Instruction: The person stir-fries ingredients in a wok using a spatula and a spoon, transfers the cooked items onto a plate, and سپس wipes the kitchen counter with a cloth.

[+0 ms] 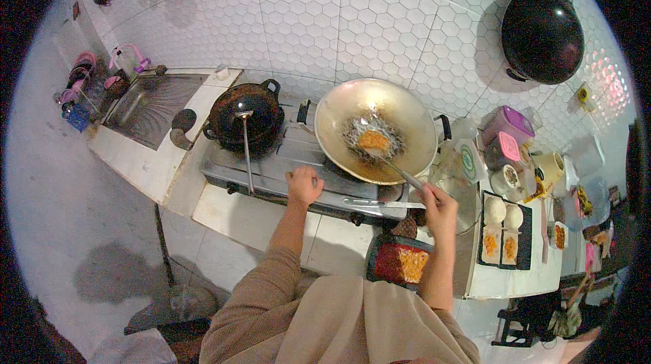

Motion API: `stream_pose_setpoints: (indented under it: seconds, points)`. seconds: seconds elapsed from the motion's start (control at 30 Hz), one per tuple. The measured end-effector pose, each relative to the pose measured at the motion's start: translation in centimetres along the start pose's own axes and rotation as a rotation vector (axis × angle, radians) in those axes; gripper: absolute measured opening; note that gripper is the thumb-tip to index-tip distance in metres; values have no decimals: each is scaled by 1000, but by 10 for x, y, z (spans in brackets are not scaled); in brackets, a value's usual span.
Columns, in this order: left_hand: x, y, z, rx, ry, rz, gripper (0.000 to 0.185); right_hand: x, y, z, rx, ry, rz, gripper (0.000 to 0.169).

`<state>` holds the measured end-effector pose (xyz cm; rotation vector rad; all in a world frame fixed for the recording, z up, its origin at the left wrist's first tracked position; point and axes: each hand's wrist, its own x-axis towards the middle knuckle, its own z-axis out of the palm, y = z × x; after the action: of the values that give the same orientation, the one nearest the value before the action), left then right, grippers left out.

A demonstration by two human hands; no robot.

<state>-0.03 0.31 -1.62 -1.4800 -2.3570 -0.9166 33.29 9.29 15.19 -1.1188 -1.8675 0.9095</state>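
My right hand (438, 202) grips the handle of a metal spatula (402, 172), whose blade reaches into a large wok (335, 110) of bubbling oil. An orange-brown piece of food (374, 140) lies in the oil at the blade. My left hand (305, 186) rests at the front part of the gas stove (274, 181), its fingers curled; whether it holds anything is hidden. A dark wok (229, 120) sits on the left burner with a long-handled ladle (247, 150) lying across it. The handle of a wire strainer (376, 203) lies near my right hand.
Right of the stove, a black tray (524, 242) bears white rounds and pieces with orange filling, beside plastic tubs (508, 125). A container of shredded food (379, 262) is near my right forearm. The sink (157, 104) is at left; a black wok (542, 33) hangs on the wall.
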Motion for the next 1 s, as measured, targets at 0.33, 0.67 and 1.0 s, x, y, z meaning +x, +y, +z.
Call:
stream_pose_setpoints:
  seconds: [0.33, 0.67, 1.0]
  points:
    - [-2, 4, -10, 34, 63, 43, 18, 30, 21, 44, 141, 143, -20, 23]
    - [-1, -2, -7, 28, 35, 63, 20, 0, 14, -8, -67, 63, 55, 24]
    - [1, 6, -20, 68, -83, 102, 23, -47, -83, -51, -277, 199, 65, 22]
